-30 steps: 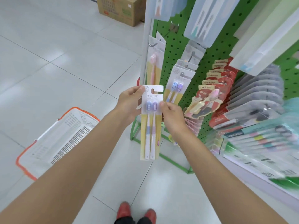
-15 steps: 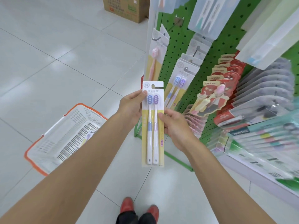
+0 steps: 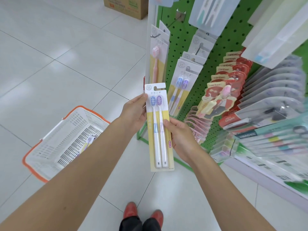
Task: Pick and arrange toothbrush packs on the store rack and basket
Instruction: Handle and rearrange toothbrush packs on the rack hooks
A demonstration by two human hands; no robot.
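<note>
The person's forearms are bare from the lower edge of the view to the wrists, with no sleeve showing on either. The left hand (image 3: pixel 133 114) and the right hand (image 3: pixel 181 139) are bare as well. At the bottom centre are two red shoes with rounded toes, the left shoe (image 3: pixel 130 210) and the right shoe (image 3: pixel 157 215). Above them are the hems of dark, near-black trousers (image 3: pixel 140 224), which cover the shoes' heels.
</note>
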